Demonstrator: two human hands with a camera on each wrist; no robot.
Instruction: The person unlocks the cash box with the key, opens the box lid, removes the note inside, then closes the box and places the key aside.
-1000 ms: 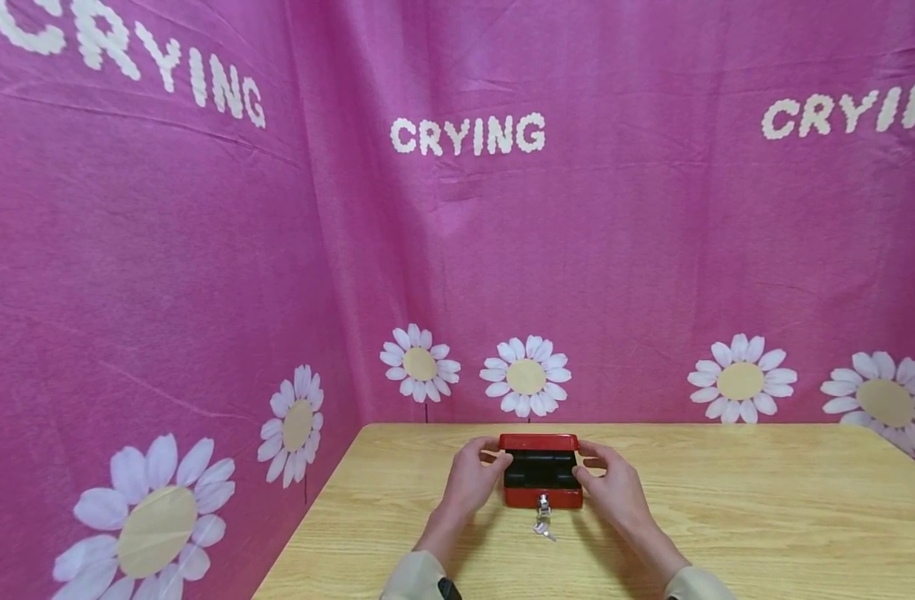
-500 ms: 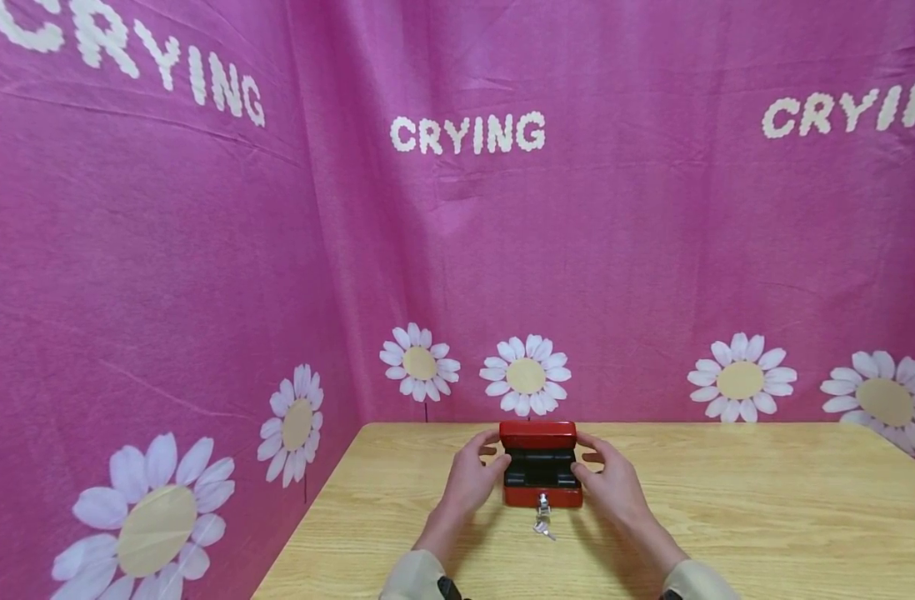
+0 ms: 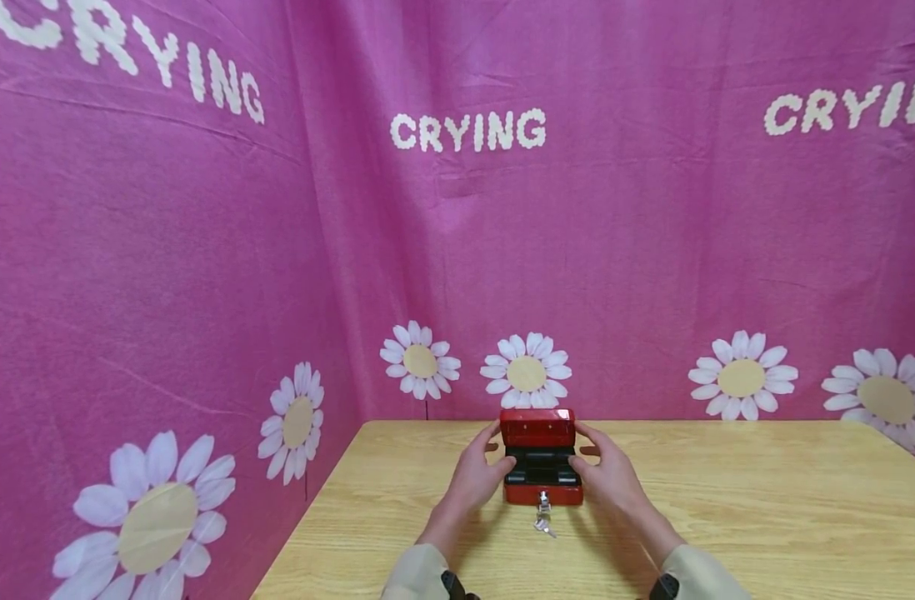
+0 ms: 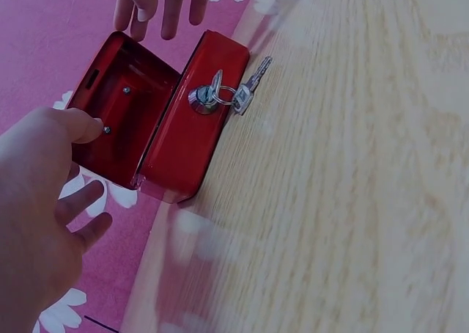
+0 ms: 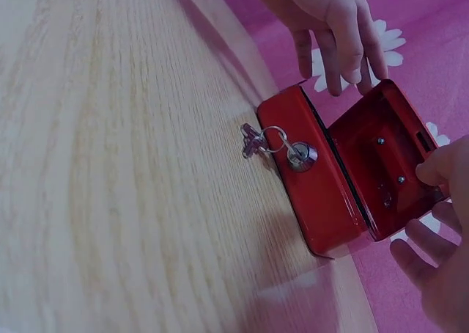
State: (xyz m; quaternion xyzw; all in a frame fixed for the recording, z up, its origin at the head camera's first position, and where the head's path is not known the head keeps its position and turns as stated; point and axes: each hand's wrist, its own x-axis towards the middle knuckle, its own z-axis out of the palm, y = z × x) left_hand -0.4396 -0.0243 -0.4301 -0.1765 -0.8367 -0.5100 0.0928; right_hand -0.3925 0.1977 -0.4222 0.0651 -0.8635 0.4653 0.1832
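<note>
A small red metal cash box sits on the table, its lid raised at the back and its black interior showing. Keys on a ring hang from the front lock, with one key in it. My left hand pinches the lid's left side, thumb on the inner face and index finger behind. On the other side my right hand holds the lid's edge the same way. Both wrist views show the remaining fingers spread loosely; the index fingertips are hidden behind the lid.
The light wood table extends to both sides of the box. Behind it and to the left hangs a pink cloth printed with daisies and white lettering.
The lid has swung upward and back, from partly raised to nearly upright, so its inner face now shows. Both hands' fingers have risen slightly with it; the box base has stayed in place.
</note>
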